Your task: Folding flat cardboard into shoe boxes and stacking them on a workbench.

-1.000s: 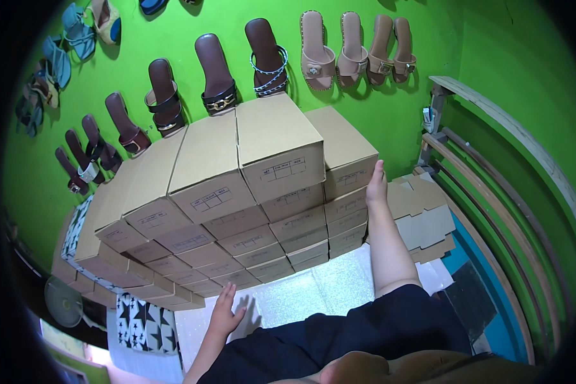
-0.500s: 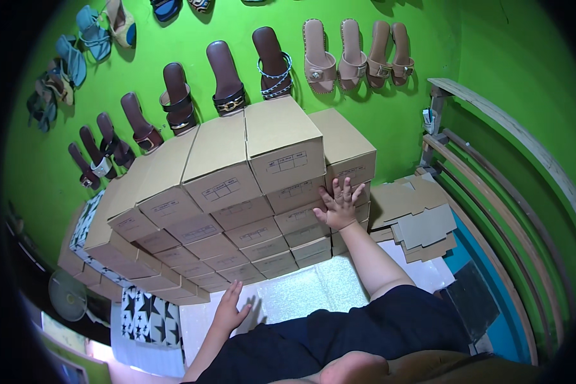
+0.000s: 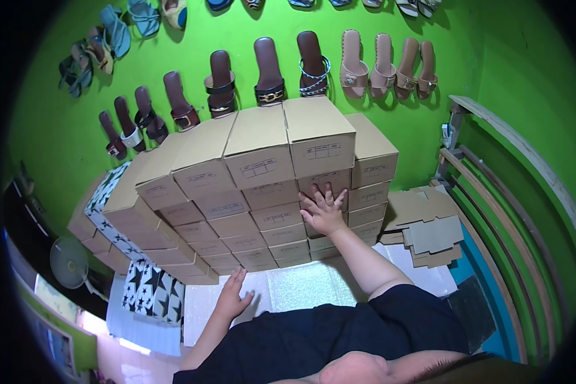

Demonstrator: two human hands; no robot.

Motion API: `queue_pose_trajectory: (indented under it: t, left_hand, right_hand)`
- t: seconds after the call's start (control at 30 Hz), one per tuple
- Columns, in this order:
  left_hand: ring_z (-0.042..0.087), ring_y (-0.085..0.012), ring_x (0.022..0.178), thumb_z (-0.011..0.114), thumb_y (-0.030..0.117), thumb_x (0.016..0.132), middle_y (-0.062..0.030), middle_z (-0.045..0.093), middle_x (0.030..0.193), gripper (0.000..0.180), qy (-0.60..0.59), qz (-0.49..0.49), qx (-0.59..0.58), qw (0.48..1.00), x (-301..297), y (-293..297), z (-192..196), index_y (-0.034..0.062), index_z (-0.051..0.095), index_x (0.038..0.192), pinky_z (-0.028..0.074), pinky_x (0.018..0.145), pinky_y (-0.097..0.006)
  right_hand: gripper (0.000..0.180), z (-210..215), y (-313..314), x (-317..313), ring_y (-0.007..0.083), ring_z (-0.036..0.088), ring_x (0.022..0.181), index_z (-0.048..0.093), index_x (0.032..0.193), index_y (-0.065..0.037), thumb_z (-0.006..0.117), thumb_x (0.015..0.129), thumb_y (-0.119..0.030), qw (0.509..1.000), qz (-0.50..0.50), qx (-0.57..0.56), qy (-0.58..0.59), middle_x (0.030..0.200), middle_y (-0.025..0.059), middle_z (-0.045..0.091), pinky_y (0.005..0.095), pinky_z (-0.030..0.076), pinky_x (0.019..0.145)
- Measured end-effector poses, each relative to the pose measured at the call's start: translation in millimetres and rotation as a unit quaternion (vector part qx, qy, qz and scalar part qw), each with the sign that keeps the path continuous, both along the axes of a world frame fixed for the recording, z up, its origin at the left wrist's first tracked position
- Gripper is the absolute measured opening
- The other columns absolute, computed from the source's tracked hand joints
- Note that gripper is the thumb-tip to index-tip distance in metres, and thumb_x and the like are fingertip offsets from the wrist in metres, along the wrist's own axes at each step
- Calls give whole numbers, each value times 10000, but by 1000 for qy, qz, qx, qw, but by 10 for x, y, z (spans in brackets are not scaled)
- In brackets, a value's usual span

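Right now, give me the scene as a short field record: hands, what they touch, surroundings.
left hand: left hand flat, fingers spread, on the white sheet
right hand: right hand open, palm pressed on the front of the stacked cardboard boxes
beside stack: flattened cardboard pieces to the right
left of stack: black box with white stars
wall: green wall hung with sandals

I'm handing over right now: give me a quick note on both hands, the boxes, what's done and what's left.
Right hand: open, fingers spread flat against the front of a box in the cardboard box stack, just under the top row.
Left hand: open, palm down on the white sheet in front of the stack.
Done: boxes stacked in neat rows below the wall sandals.
Left: loose flat cardboard pieces lie right of the stack, not yet stacked.
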State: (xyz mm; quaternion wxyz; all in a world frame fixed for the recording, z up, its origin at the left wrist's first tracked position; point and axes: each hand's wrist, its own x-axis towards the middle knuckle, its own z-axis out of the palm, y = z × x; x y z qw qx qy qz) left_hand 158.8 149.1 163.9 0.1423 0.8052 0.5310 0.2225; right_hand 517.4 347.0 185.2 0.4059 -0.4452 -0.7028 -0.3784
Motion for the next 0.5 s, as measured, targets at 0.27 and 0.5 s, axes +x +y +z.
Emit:
queue_pose_trajectory:
  t: [0.27,0.5]
  left_hand:
    - [11,-490,1489,756,359,770,-191,77,1642,891,68,147,355,921,-72,563,1031,197,330,1535,80,1149,-666]
    - [-177,-440,1483,660,687,760,-68,-104,1662,906,144,145,463,863,-102,1575,1595,442,263,1536,-44,1091,-743]
  right_hand:
    - [688,752,-281,-364,398,-91,1512,232,1553,-405,502,939,-560,990,72,118,-1,1665,89,-30,745,-98,1087]
    - [669,1294,-173,-658,365,-176,1502,272,1505,-506,542,902,-606,998,-6,-19,-53,1667,-1,-56,802,-80,1036]
